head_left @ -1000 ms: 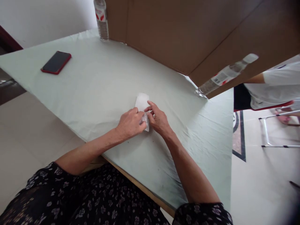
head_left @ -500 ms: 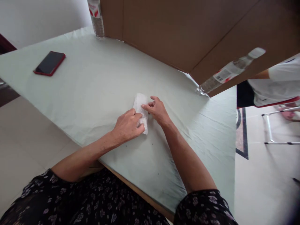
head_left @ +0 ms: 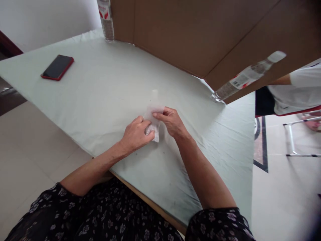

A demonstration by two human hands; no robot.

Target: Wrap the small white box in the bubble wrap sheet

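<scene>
Where both hands (head_left: 136, 134) pinch it, the thin translucent wrap (head_left: 150, 116) looks crinkled.

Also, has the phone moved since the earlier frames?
No. The phone keeps its place relative to the bottle at upper left and the table edge; they all shift together as the camera moves.
</scene>
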